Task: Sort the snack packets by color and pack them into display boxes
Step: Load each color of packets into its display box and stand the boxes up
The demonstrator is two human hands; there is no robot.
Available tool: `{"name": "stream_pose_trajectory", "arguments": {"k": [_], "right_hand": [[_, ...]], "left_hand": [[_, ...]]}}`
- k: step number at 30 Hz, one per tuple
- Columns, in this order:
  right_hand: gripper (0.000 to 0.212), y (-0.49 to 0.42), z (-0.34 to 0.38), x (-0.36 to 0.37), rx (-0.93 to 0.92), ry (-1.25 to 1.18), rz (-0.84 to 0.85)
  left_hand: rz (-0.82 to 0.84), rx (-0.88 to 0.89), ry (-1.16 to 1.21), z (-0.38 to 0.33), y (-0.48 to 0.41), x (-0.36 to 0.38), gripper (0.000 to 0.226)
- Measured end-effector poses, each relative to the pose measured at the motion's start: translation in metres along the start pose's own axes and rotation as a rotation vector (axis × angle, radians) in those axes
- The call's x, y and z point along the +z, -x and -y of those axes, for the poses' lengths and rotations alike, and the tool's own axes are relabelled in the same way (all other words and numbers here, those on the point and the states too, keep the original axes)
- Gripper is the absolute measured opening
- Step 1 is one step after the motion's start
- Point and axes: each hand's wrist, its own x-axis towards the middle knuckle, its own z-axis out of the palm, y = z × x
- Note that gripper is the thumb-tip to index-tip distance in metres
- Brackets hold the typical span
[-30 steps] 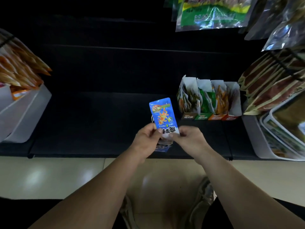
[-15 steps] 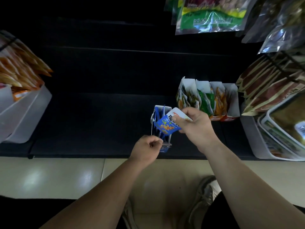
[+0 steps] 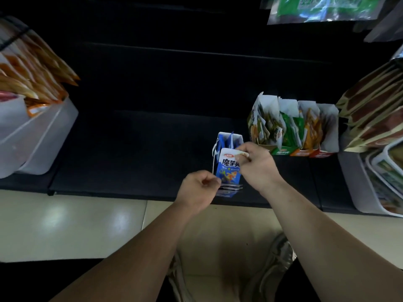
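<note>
Blue packet (image 3: 229, 168) at blue display box (image 3: 238, 139).
Pinched at top by right hand (image 3: 258, 165); flanked by curled left hand (image 3: 199, 190), grip undetermined.

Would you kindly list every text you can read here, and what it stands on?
"魔芋", then a character partly hidden by the right hand: on the blue packet.
Pale lettering on the green hanging bag: too blurred to read.
Labels on the display box fronts: too small to read.
</note>
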Motion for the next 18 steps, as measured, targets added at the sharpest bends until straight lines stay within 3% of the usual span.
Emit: {"name": "stream_pose_trajectory", "arguments": {"k": [6,11,18], "right_hand": [[0.02,0.007,-0.006,0.007,-0.04,0.026,-0.047],[0.019,0.019,-0.023,0.02,0.092,0.022,0.123],[0.017,0.019,-0.025,0.017,0.238,-0.234,-0.031]], "left_hand": [[0.007,-0.051,0.065,0.001,-0.002,0.001,0.009],[-0.006,-0.088,0.112,0.002,0.0,0.003,0.008],[0.019,-0.147,0.203,0.003,-0.003,0.001,0.021]]}}
